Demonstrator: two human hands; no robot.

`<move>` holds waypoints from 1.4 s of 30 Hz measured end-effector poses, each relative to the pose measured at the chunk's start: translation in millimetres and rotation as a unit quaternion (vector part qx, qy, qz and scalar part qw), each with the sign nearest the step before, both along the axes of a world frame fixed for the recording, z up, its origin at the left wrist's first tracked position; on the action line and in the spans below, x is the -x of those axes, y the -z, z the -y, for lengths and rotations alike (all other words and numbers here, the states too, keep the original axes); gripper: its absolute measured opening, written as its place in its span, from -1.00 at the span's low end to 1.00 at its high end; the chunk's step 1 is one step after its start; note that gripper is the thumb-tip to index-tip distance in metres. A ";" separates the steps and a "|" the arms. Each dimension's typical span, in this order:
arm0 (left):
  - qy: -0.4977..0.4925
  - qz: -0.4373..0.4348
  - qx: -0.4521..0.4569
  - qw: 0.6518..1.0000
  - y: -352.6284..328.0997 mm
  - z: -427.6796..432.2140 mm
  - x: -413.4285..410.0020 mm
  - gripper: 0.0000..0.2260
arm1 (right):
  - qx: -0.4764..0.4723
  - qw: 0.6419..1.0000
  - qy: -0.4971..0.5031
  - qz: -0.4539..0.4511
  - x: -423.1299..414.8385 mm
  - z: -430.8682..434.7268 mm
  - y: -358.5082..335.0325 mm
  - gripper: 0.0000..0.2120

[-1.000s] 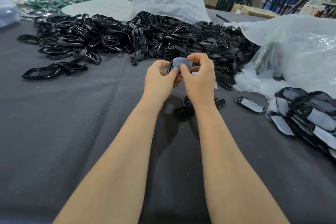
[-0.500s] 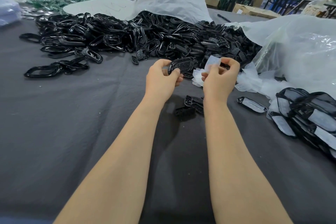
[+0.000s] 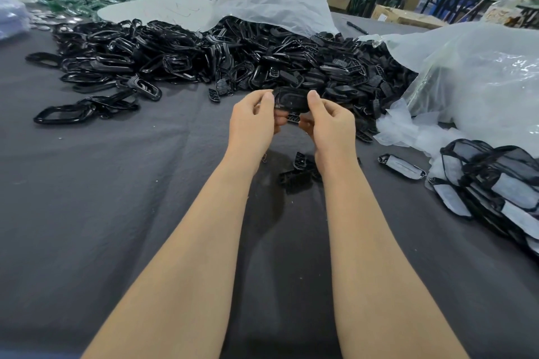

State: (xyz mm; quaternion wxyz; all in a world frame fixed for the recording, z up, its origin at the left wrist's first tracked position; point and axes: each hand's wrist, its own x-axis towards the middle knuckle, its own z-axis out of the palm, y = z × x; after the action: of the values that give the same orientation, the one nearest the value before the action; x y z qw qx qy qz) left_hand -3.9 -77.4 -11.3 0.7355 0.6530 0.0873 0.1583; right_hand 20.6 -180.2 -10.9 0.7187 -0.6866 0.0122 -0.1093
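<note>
Black plastic piece (image 3: 291, 100), unlabelled, both hands (image 3: 253, 122) gripping

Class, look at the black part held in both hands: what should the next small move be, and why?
Probably press the small ribbed insert up into the black shell: the left hand and right hand pinch the shell's two ends, and the insert sits at the fingertips just beneath it.

Bare desk (image 3: 102, 213) lay open left of the left hand (image 3: 253, 122) and along the near edge. Ahead, the heap of black parts (image 3: 233, 58) barred passage; rightward, the plastic bag (image 3: 472, 81) and wrapped stack (image 3: 501, 183) did. Loose pieces (image 3: 300, 169) lay under the right hand (image 3: 329, 125).
</note>
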 end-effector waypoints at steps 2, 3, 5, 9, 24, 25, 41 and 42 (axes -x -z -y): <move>-0.011 -0.005 0.028 1.000 -2.1 0.0 0.3 -0.77 | -0.005 1.000 0.004 -0.001 -0.2 0.4 -1.0 -0.72; -0.013 -0.004 0.045 0.999 -3.0 -0.1 0.7 -0.75 | -0.008 1.000 0.006 -0.002 0.1 0.4 -1.2 -0.72; -0.011 -0.004 0.071 0.997 -4.9 -0.6 1.6 -0.75 | -0.005 1.000 0.011 0.000 1.1 0.1 -1.7 -0.72; 0.000 -0.001 0.077 0.997 -5.0 -0.9 2.5 -0.84 | 0.031 0.999 0.026 0.003 1.9 -0.7 -2.1 -0.71; -0.001 0.023 0.047 0.999 -2.2 -1.0 3.7 -0.90 | 0.158 0.982 0.066 0.078 5.8 -1.6 -1.5 -0.69; -0.003 0.025 0.030 0.999 -1.3 -0.9 3.4 -0.88 | 0.147 0.985 0.061 0.069 5.5 -2.0 -1.9 -0.69; -0.021 0.011 0.040 0.999 1.1 -2.3 -0.3 -0.90 | -0.065 0.997 -0.039 -0.031 9.1 -2.0 -8.5 -0.83; -0.023 0.013 0.031 0.999 1.1 -2.5 0.1 -0.88 | -0.029 0.999 -0.029 -0.020 9.3 -2.4 -7.8 -0.84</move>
State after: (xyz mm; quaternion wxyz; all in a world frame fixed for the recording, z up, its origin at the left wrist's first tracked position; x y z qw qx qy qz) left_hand -4.0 -74.9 -12.4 0.7525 0.6258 0.0975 0.1803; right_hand 11.3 -177.8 -3.1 0.7406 -0.6678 0.0099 -0.0741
